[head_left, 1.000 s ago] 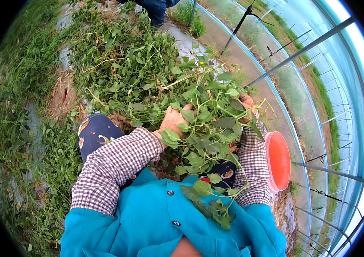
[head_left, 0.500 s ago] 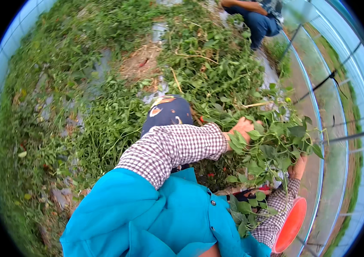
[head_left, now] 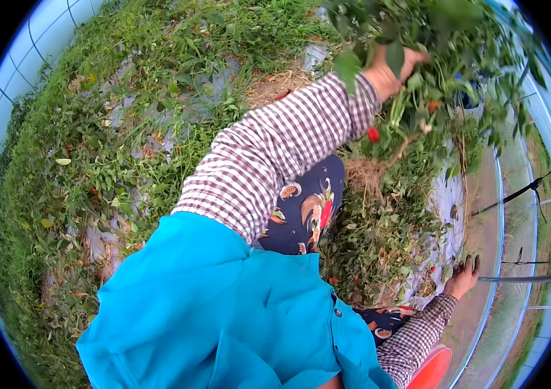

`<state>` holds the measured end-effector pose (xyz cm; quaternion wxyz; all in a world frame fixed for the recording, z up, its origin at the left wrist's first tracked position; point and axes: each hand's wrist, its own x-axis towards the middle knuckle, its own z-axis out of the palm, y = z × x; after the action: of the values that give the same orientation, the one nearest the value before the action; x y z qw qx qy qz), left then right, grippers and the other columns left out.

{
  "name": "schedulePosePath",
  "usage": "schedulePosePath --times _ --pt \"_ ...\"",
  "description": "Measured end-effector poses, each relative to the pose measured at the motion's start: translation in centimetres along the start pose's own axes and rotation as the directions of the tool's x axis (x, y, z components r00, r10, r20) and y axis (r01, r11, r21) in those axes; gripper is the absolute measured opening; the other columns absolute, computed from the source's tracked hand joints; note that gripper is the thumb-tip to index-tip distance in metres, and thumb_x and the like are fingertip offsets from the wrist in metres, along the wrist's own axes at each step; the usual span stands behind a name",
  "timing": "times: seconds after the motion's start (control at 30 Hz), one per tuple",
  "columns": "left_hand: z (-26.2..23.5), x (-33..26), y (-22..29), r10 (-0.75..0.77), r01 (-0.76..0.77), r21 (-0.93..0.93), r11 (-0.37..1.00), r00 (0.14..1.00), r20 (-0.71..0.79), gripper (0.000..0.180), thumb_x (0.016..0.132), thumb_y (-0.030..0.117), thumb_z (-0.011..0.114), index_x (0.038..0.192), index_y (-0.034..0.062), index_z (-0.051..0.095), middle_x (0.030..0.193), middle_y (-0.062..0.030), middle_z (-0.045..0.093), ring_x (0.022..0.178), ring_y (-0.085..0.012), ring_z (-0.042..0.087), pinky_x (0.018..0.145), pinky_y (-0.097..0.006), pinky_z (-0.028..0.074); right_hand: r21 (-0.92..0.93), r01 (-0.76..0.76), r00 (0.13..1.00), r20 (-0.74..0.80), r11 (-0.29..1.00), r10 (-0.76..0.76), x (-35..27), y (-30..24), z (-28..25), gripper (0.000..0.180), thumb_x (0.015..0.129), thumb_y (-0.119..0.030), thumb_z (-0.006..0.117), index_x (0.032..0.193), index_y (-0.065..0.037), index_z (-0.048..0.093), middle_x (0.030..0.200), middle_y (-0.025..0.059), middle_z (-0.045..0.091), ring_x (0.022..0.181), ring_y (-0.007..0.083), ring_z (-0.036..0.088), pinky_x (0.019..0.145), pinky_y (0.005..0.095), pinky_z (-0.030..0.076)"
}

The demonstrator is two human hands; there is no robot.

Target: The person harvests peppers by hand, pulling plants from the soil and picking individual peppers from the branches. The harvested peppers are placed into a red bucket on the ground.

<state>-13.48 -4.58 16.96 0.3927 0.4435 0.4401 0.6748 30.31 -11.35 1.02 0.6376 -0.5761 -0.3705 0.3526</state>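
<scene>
While the leafy plant (head_left: 450,45) hangs in the air over the far end of the bed (head_left: 382,292), the left grip (head_left: 390,71) is curled on its green stems, some of the fingers hidden behind leaves. Most of the foliage spreads to the right of that grip; a tan tangle of roots (head_left: 369,175) shows below it, and a small red fruit (head_left: 373,134) sits near the wrist.

The left arm, in a checked sleeve (head_left: 269,142), reaches forward and across toward the right, bent a little at the elbow. Well apart from the plant, the right grip (head_left: 462,279) is spread and empty by the bed's right edge, fingers extended; its forearm (head_left: 421,327) slants out low on that side.

A patterned knee (head_left: 308,211) rises below the left sleeve, covering part of the bed's left edge. Silvery film (head_left: 449,207) runs along the right edge. A grey rod (head_left: 528,278) ends near the right grip; whether they touch cannot be told. The right forearm partly covers a red bucket (head_left: 434,371). Foliage blocks the view of the bed's far right corner.
</scene>
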Motion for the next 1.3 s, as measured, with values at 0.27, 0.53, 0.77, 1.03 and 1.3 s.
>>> schedulePosePath --times 0.27,0.53,0.77,1.03,1.3 --pt "-13.2 1.8 15.6 0.187 -0.218 -0.301 0.929 0.974 -0.129 0.036 0.088 0.027 0.034 0.089 -0.0016 0.056 0.075 -0.0126 0.06 0.061 -0.0249 0.056 0.058 -0.037 0.049 -0.098 0.06 0.979 0.199 0.993 -0.039 -0.3 1.4 4.7 0.039 0.079 -0.004 0.051 0.116 -0.001 0.041 0.078 0.0032 0.052 0.054 0.0072 0.043 0.045 0.0189 0.037" --pt "-25.6 -8.5 24.6 0.238 -0.109 0.496 0.862 0.949 -0.205 0.03 0.086 0.024 0.041 0.098 0.0 0.054 0.093 -0.0139 0.056 0.076 -0.021 0.057 0.062 -0.032 0.051 -0.226 0.047 0.935 0.353 0.973 0.037 -1.1 1.8 5.9 0.04 0.079 -0.006 0.053 0.117 -0.002 0.041 0.08 0.0035 0.052 0.058 0.0073 0.045 0.046 0.0191 0.036" --pt "-34.4 -20.2 20.1 -0.048 0.335 0.937 0.102 0.942 -0.331 0.03 0.084 0.022 0.048 0.106 0.0014 0.052 0.109 -0.0151 0.053 0.088 -0.0175 0.057 0.067 -0.028 0.052 -0.312 0.091 0.876 0.477 0.946 0.073 -1.4 2.5 6.7 0.04 0.079 -0.009 0.054 0.117 -0.001 0.042 0.082 0.0033 0.052 0.058 0.0061 0.044 0.047 0.0185 0.035" --pt "-32.9 -41.6 -13.7 -0.632 0.122 0.872 -0.474 0.642 -0.434 0.043 0.083 0.029 0.038 0.122 0.0112 0.04 0.117 -0.0161 0.042 0.104 -0.0332 0.039 0.093 -0.043 0.027 -0.394 0.109 0.821 0.553 0.912 0.141 -2.3 1.9 7.6 0.037 0.08 -0.007 0.053 0.115 -0.001 0.044 0.079 0.0034 0.052 0.056 0.006 0.044 0.046 0.0179 0.035" --pt "-34.8 -39.2 -17.6 -0.793 -0.033 0.86 -0.509 0.405 -0.455 0.051 0.084 0.034 0.032 0.127 0.0069 0.031 0.131 -0.0148 0.03 0.118 -0.0337 0.027 0.099 -0.039 0.02 -0.51 0.089 0.819 0.526 0.856 0.229 -3.1 2.7 7.1 0.037 0.079 -0.006 0.051 0.115 -0.001 0.044 0.079 0.0044 0.054 0.056 0.0066 0.046 0.046 0.0188 0.036"
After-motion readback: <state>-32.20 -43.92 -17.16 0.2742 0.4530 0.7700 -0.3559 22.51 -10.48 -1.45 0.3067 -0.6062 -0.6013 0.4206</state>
